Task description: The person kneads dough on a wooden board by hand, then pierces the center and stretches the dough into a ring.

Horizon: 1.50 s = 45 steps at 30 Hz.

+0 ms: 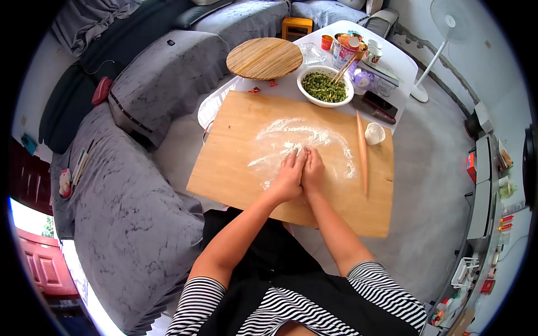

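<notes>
My left hand (289, 176) and my right hand (312, 170) are pressed side by side over the middle of a wooden board (224, 162). Which fingers hold anything is hidden, as both hands are cupped together. White flour (319, 134) is spread in an arc beyond my fingertips, with more beside them. To the right of my hands lies a wooden rolling pin (362, 154), and next to it stands a small white cup (375, 134). A white bowl of chopped greens (324, 86) with chopsticks in it sits behind the board.
A round woven lid (264, 59) rests at the back left of the white table (403, 73). Phone (379, 106), red cup (327, 42) and a tub (343, 55) stand at the back right. A grey-covered sofa (129, 224) is at the left, a fan (443, 50) at the right.
</notes>
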Tool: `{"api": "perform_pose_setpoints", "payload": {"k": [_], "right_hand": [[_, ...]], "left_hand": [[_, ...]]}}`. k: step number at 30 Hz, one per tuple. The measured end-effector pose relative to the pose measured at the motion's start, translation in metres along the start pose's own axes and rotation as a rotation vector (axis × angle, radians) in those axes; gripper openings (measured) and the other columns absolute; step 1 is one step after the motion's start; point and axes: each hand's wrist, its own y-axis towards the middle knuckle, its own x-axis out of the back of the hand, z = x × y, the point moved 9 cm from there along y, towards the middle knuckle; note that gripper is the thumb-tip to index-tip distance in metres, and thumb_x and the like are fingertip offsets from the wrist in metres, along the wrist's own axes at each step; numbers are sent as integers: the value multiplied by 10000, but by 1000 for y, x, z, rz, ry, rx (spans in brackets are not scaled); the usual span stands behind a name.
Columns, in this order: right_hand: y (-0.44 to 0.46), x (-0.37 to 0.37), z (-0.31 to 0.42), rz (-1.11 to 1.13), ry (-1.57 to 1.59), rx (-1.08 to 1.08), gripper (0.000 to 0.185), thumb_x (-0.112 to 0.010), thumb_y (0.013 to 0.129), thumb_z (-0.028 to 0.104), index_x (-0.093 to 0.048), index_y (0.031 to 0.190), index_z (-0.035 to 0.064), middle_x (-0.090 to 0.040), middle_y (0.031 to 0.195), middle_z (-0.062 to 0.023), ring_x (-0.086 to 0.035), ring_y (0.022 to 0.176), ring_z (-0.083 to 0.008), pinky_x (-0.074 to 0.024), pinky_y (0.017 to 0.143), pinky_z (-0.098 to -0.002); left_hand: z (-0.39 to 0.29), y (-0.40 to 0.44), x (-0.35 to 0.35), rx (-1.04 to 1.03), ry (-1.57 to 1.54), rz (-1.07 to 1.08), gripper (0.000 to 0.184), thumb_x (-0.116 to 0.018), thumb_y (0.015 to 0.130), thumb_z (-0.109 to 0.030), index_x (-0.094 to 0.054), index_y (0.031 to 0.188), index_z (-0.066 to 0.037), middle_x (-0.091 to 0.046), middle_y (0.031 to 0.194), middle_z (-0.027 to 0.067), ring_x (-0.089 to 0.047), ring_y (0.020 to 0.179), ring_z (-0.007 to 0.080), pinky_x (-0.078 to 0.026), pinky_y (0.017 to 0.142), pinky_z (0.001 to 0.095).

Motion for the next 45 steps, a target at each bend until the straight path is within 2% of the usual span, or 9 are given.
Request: {"api": "perform_pose_setpoints", "payload": {"k": [7,12,22,27,32,34,38,43,45], "right_hand": [[19,-9,-10,76,135,-128,221,-436,933,125,-601,1009,0,-631,998,-170,-593,955,-301,-454,848,-355],[-19,-6,-16,92,564,-420,263,-401,982,167,-606,998,3,-643,984,-96,-576,935,-185,-437,865,-305],[27,-2,5,-38,-78,54,191,-443,920,92,-579,985,-24,-624,969,-206,-602,913,-318,-473,784,-376],[-2,-12,-11,120,741,-392,227,-402,969,119,-584,1015,-8,-641,1010,-98,-580,963,-172,-444,853,-295],[-19,-2,-19,38,537,-392,234,-395,976,143,-588,1008,13,-635,1026,-111,-580,975,-193,-446,848,-304],[1,2,-4,34,-4,-44,214,-410,962,126,-582,998,4,-634,1027,-138,-591,973,-227,-449,840,-309],[24,-7,-8,54,-64,8,199,-419,947,110,-583,988,5,-626,1041,-164,-592,985,-256,-447,839,-307],[9,-14,-11,154,809,-354,242,-389,981,151,-567,1041,-2,-636,1044,-143,-578,1001,-203,-444,882,-304],[-8,-6,-11,98,750,-294,256,-377,988,159,-557,1060,-8,-635,1041,-135,-573,998,-189,-443,888,-303]], "left_hand": [[17,-16,6,142,-217,-300,913,-705,627,-44,-239,1412,-29,-214,1437,263,-229,1328,428,-267,1088,443],[-10,-15,1,36,-173,-64,950,-705,575,0,-242,1404,-25,-242,1406,289,-250,1290,473,-261,1076,488],[10,-15,11,47,-142,-312,903,-721,635,-37,-251,1405,-23,-218,1446,250,-253,1315,426,-264,1085,458],[3,-14,6,100,-151,-232,920,-743,611,-36,-258,1392,7,-237,1432,264,-260,1309,430,-273,1079,456],[-6,-10,-2,38,-22,-30,932,-750,598,-44,-249,1378,53,-240,1428,271,-260,1307,433,-268,1082,454],[2,-6,-4,60,17,-13,931,-749,596,-48,-250,1374,63,-238,1428,272,-264,1304,434,-268,1082,454],[11,-12,8,36,-165,-279,930,-743,596,-58,-259,1385,31,-232,1431,270,-280,1289,437,-272,1078,453],[-5,-13,11,3,-108,-301,897,-718,598,-39,-282,1380,8,-250,1416,271,-284,1279,446,-264,1081,457],[-15,-17,1,-20,-13,-184,873,-693,597,-15,-293,1373,7,-267,1404,271,-286,1272,457,-260,1081,466]]}}
